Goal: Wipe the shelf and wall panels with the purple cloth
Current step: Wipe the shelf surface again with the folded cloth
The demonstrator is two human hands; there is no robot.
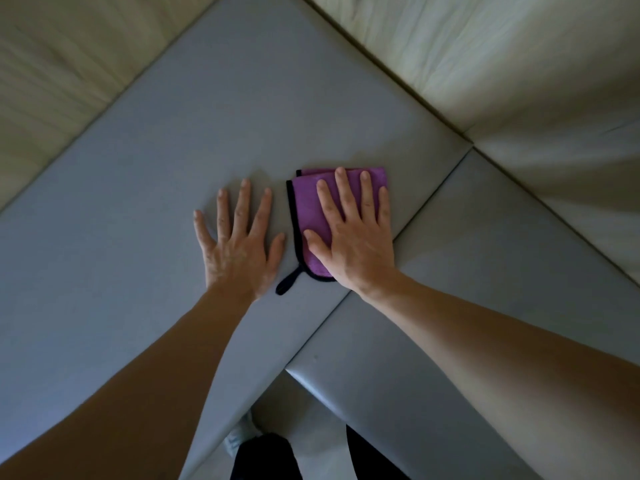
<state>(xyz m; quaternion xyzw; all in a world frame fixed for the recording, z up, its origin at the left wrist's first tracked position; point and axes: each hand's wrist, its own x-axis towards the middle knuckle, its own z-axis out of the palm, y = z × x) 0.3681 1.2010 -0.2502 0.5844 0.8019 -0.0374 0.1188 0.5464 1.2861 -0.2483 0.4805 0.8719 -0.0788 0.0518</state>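
A folded purple cloth (308,209) with black trim and a black hanging loop lies flat on the grey shelf (207,116), close to the seam where two shelf sections meet. My right hand (353,237) presses flat on the cloth with fingers spread, covering its right half. My left hand (239,240) rests flat and bare on the shelf just left of the cloth, fingers apart, holding nothing.
Pale wood-grain wall panels (502,64) rise behind the shelf on the right, and another panel (62,57) on the left. A second grey shelf section (485,254) runs to the right. Below the shelf edge, the floor and dark trousers with a light shoe (242,434) show.
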